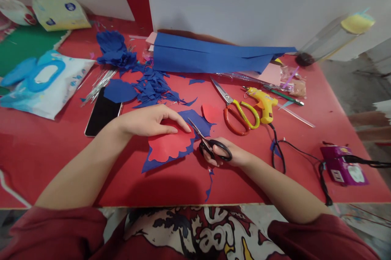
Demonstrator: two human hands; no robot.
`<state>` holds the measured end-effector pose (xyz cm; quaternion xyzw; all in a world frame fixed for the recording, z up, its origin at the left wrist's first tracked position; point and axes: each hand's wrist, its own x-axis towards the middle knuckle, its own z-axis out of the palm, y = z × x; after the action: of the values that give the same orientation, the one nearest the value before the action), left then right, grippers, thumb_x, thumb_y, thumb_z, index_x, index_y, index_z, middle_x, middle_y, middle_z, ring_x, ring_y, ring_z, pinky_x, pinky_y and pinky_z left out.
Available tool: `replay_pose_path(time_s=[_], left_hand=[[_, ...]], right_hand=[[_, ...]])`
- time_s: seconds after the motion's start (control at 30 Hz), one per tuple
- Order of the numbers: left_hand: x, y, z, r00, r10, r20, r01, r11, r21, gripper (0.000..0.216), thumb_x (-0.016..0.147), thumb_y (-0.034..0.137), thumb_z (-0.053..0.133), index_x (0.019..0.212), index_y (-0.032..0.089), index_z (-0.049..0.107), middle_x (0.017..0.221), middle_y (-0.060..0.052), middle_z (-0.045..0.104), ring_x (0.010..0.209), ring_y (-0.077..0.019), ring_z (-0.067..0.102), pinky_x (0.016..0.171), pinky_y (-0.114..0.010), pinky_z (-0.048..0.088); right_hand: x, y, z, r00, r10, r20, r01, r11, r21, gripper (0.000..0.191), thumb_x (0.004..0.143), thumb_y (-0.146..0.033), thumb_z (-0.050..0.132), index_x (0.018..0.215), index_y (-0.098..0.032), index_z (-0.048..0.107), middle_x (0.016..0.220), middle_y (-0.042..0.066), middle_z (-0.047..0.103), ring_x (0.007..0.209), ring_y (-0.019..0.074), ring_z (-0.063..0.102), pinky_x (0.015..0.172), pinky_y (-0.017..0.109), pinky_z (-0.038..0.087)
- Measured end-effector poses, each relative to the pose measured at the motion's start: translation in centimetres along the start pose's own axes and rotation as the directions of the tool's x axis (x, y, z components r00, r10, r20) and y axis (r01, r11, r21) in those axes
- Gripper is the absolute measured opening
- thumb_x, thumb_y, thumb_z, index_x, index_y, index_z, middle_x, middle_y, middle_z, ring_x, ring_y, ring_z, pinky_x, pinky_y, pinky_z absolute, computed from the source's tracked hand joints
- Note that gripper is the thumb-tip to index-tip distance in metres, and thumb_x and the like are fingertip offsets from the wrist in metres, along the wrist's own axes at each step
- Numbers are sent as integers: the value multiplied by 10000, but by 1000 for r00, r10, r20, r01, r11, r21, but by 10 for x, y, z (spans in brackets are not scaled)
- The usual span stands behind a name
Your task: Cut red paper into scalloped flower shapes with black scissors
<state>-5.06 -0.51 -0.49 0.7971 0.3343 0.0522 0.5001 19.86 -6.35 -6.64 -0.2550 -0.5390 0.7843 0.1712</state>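
Black-handled scissors (207, 143) — in right hand (236, 153)

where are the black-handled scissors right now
In the head view, the black-handled metal scissors are in the person's right hand, at the right edge of the scalloped red paper.

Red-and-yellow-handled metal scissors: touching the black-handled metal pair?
Apart: the head view shows red tabletop between the black-handled scissors and the larger pair.
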Motion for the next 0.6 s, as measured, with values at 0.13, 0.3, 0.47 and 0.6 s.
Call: replay_pose_path(time_s=[0.13,0.3,0.47,0.6], left_hand=[[0,-1,-1,1000,-6,0,6,1000,14,298,787,156,517,1001,265,693,1069,33,706,1006,-140,633,899,-224,432],[0,2,-1,1000,-10,8,10,1000,4,289,807,159,487,986,252,694,1053,27,709,989,-136,637,887,-222,436],[1,5,2,1000,22,17,-22,1000,-11,280,815,143,479,972,231,694,1039,16,713,976,-136,641,874,-214,437],[2,8,5,997,56,59,-57,998,21,281,830,104,463,987,193,679,1048,-7,710,982,-118,637,869,-197,432]], right_hand=[[0,0,0,999,-12,-34,11,999,-38,547,783,-657,509,606,-140,476,468,-33,450,386,58,358,393,207,255],[0,4,-1,1000,-20,-16,20,998,-52,544,787,-648,511,586,-144,470,467,-27,458,404,72,388,425,223,313],[0,6,-1,999,-40,12,40,999,0,545,779,-655,517,630,-131,496,480,-22,466,399,74,397,402,221,312],[0,4,-1,998,-45,40,44,999,31,557,766,-664,527,657,-118,504,502,-17,483,394,64,391,400,214,317]])
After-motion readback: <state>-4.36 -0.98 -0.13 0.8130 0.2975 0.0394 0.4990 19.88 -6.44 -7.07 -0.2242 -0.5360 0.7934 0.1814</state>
